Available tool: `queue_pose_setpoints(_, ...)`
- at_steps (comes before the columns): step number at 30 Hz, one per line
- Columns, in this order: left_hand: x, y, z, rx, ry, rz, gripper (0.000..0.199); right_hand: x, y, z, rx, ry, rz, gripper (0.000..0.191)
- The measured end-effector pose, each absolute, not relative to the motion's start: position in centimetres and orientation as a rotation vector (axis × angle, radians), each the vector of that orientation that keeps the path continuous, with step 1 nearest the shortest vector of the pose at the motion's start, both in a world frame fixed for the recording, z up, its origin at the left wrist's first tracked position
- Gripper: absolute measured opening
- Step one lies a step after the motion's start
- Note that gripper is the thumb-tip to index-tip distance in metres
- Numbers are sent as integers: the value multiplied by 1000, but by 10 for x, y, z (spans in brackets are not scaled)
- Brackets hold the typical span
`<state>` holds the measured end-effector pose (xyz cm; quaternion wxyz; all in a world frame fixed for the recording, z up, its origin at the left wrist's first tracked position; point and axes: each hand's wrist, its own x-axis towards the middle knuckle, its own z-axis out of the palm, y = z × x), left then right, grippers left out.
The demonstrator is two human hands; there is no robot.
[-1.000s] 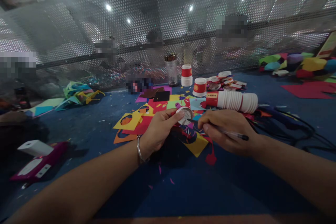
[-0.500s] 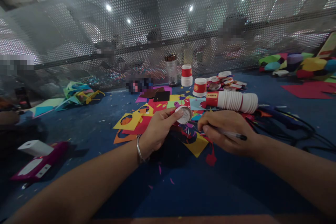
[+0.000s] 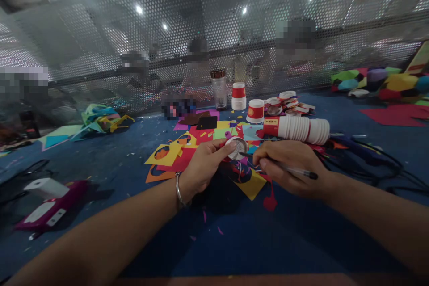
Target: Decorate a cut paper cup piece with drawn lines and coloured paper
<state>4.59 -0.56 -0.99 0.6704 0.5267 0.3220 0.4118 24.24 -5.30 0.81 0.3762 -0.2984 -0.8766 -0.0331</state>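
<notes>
Between thumb and fingers, my left hand (image 3: 204,164) holds a round white cup base (image 3: 240,147) with dark lines drawn on it, its flat face turned toward me. My right hand (image 3: 290,165) is closed around a dark-tipped pen (image 3: 295,170), whose point is at the lower edge of the white disc. Beneath and behind both hands lie coloured paper scraps, among them a yellow sheet with a cut-out (image 3: 164,155) and a black piece (image 3: 207,123).
A row of nested paper cups (image 3: 295,128) lies behind my right hand, with upright cups (image 3: 238,97) and a glass bottle (image 3: 219,91) farther back. Dark cables (image 3: 385,163) run at right. A magenta power strip (image 3: 72,196) sits at left.
The pen tip has come into view against the white disc, which has shifted slightly right. At the far left, the person's dark arm has moved away, uncovering cables by the power strip.
</notes>
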Motion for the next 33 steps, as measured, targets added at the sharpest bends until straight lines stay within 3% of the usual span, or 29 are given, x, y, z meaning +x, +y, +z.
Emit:
queue_pose_setpoints(16,46,-6,-4,1187,801,971,16,242,-53,8,-762,-2259,-63,18)
queue_pose_setpoints(26,45,-6,-10,1208,755,911,28,242,-53,8,-747,-2252,-91,18)
queue_pose_setpoints(33,45,-6,-6,1186,791,928,26,242,-52,8,-758,-2281,-55,18)
